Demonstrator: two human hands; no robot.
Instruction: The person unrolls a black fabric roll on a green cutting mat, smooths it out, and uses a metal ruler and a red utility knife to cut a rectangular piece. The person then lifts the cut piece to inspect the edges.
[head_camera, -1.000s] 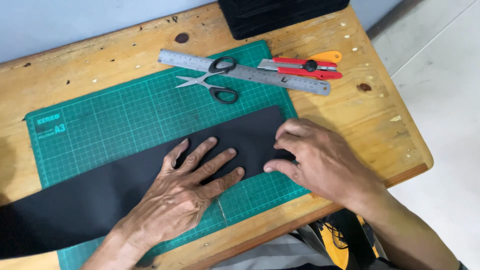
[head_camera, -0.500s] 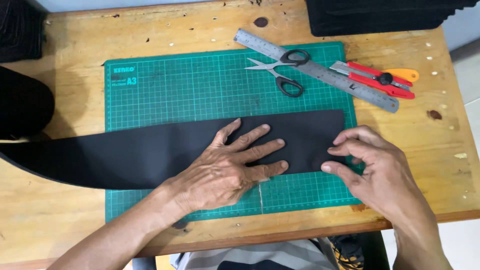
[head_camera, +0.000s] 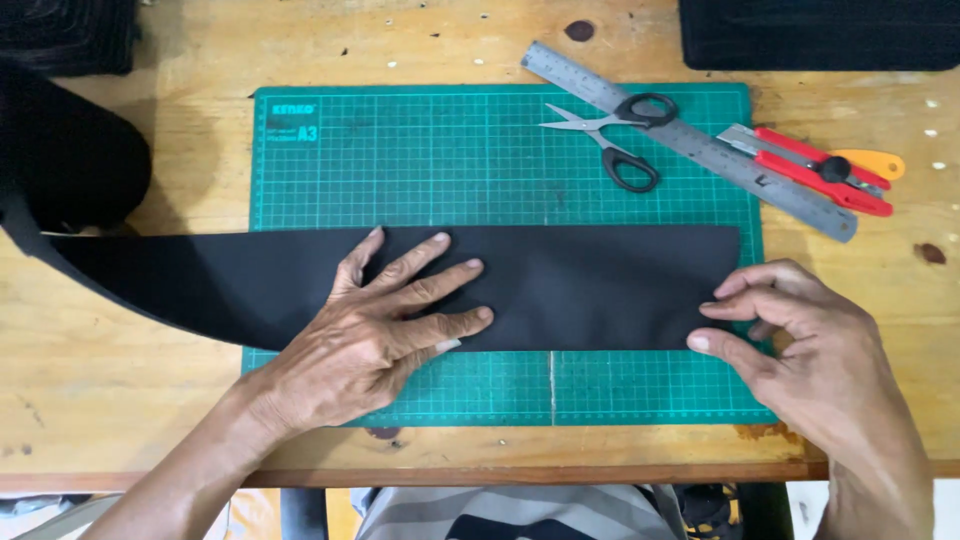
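Nearest the body, the left hand (head_camera: 385, 325) lies flat with fingers spread, palm pressing down on the black strip (head_camera: 590, 285); it grips nothing, only pins the sheet. The right hand (head_camera: 800, 345) sits at the strip's right end, fingers curled and half closed, fingertips (head_camera: 700, 342) touching the short edge, though whether they pinch it or merely press it cannot be told. The strip runs across the lower half of the green cutting mat (head_camera: 480, 150) and trails off its left side over the wooden table (head_camera: 130, 390), rising toward a dark mass at the left. It looks thin, light and flexible, probably a soft sheet that bends easily and may slide on the mat, so holding it flat near the middle and at the end edge seems sensible. Farther away on the mat lie scissors (head_camera: 610, 135) with black handles, touching a metal ruler (head_camera: 700, 140) set at an angle. Just beyond the ruler rests a red cutter knife (head_camera: 825, 170).
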